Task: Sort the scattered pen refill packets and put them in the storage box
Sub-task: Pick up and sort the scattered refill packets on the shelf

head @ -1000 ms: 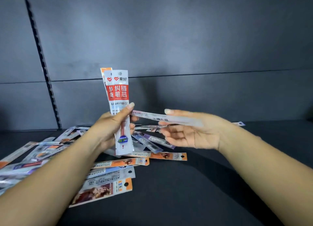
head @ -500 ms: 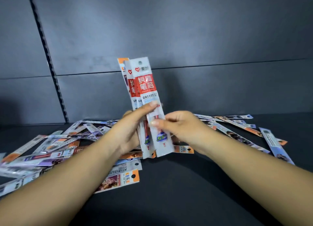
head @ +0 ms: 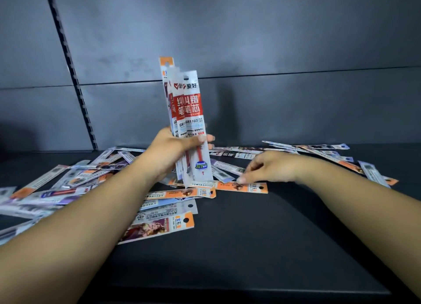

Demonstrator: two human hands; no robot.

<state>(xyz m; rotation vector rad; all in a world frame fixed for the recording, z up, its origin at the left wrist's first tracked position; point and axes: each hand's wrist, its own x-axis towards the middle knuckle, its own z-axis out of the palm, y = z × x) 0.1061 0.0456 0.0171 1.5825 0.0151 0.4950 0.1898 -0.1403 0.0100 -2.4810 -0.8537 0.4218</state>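
My left hand holds a small upright bundle of pen refill packets, white with red labels in front and an orange-topped one behind. My right hand is low over the dark shelf surface, palm down, fingertips touching an orange-edged packet lying flat. Its fingers are curled and I cannot see anything gripped. Many more packets lie scattered to the left, under my left arm and to the right. No storage box is in view.
The packets lie on a dark shelf board with bare surface in front and to the right. A grey back wall rises behind, with a slotted black upright rail at the left.
My right hand added a red-label packet to the bundle in my left hand, then let go and dropped down to the right onto a flat packet. The bundle stayed upright.
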